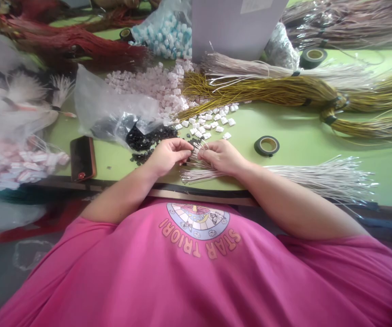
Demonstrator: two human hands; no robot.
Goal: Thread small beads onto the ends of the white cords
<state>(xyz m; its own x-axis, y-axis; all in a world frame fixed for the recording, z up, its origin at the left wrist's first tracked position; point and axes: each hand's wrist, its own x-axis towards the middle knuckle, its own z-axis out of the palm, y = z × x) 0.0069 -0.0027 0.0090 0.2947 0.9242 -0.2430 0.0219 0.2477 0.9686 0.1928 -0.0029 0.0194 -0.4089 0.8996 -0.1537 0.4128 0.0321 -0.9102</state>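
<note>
My right hand [219,153] is closed around the ends of several thin white wires [196,154], which fan out toward my left hand. Thumb and forefinger pinched, my left hand [173,156] meets the wire tips; whatever small piece it holds is hidden by the fingers. A long bundle of white wires [305,178] lies along the table's near edge, passing under my right forearm. Small black parts [151,141] are heaped just beyond my left hand. White plastic connectors [204,125] are scattered beyond both hands.
Olive-yellow wire bundles [284,93] cross the table at the right. A black tape roll [267,146] lies right of my hands, and a phone [82,158] to the left. A clear plastic bag [114,109] and dark red wires [76,43] lie farther back. A grey box [233,29] stands behind.
</note>
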